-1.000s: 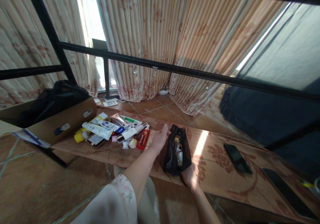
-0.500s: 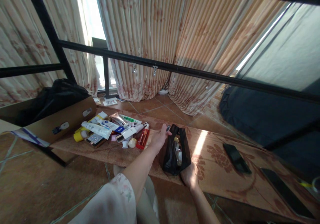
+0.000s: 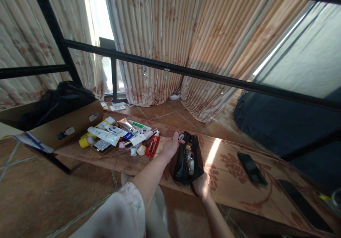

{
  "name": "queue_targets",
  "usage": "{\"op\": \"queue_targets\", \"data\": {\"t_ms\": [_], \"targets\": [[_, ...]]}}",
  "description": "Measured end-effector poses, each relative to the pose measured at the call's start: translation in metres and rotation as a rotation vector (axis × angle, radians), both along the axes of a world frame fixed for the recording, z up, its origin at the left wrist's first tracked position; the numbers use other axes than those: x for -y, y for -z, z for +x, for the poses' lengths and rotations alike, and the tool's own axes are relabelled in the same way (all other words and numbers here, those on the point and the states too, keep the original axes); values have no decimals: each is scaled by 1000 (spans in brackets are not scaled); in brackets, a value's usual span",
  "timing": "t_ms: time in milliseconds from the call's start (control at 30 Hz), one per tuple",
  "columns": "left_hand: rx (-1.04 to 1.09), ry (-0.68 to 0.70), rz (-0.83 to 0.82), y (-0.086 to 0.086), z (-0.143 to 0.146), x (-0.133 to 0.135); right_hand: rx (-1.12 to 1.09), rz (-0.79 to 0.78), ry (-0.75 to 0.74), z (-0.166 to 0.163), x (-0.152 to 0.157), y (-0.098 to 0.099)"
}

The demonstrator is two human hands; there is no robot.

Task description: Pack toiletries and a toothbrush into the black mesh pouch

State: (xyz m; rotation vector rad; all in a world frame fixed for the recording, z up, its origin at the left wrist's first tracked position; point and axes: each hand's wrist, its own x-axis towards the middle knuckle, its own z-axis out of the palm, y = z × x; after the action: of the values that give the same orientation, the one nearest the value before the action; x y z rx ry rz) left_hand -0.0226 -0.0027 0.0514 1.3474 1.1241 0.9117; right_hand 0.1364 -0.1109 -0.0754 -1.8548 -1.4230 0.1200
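A black pouch (image 3: 180, 169) stands open at the top on the cloth-covered bench, with small bottles (image 3: 190, 161) inside. My right hand (image 3: 203, 187) grips the pouch's near right corner; its fingers are partly hidden behind the fabric. At the pouch's far left edge, my left hand (image 3: 172, 147) is closed on a small item with a round pale end (image 3: 181, 137), whose kind I cannot make out. Just left of that hand lies a red bottle (image 3: 152, 145), beside a heap of cosmetic tubes (image 3: 106, 136).
A cardboard box (image 3: 80, 124) with a black plastic bag (image 3: 64, 99) stands at the left. Two dark phone-like slabs, a smaller one (image 3: 252, 168) and a larger one (image 3: 303, 204), lie at the right. A black metal rail (image 3: 197, 73) crosses beyond the bench.
Both hands and the pouch stay almost in place. The small item in my left hand shows slightly more of its round pale end, and the view has shifted a little.
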Motion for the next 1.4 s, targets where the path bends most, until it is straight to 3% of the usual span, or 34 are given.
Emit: {"op": "queue_targets", "data": {"t_ms": [467, 700, 967, 1200, 1400], "targets": [[-15, -31, -65, 1, 0, -5, -24, -3, -52, -1, -4, -1], [43, -6, -103, -9, -2, 0, -7, -4, -39, 3, -4, -1], [80, 50, -35, -10, -1, 4, 1, -20, -75, 0, 1, -4], [67, 47, -57, -12, -1, 7, -45, -20, -22, -4, -6, -9], [202, 72, -94, -14, -1, 6, -41, -42, -26, -4, 0, -10]]}}
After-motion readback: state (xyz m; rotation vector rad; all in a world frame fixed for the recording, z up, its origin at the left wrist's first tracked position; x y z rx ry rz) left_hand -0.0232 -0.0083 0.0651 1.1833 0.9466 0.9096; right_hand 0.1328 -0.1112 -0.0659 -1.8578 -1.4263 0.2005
